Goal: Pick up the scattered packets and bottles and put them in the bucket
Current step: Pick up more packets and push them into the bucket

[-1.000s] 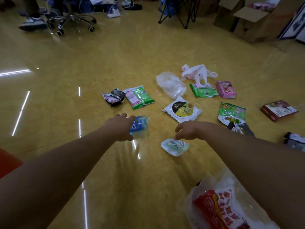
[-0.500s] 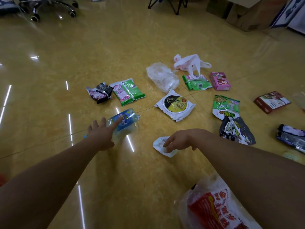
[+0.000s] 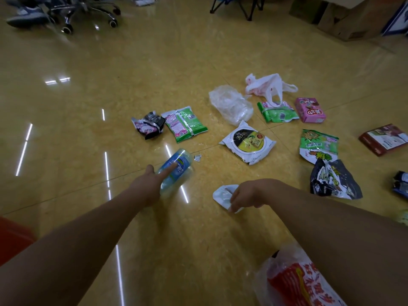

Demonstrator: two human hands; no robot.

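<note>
Lying on its side at centre frame, a clear plastic bottle [image 3: 176,171] with a blue label is wrapped by the left hand [image 3: 146,187], forefinger stretched along the label. The right hand [image 3: 245,196] pinches a flat white packet [image 3: 223,195], fingers curled onto its near edge. Crinkled foil packets, a round-printed noodle packet [image 3: 247,143] and a pink box [image 3: 310,110] lie scattered beyond on glossy yellow floor tiles [image 3: 154,74]. Office chair castors [image 3: 88,12] stand upper left; cardboard boxes [image 3: 344,16] upper right.

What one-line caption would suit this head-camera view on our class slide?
Left hand grips a plastic bottle while right hand pinches a small white packet on the yellow floor.
</note>
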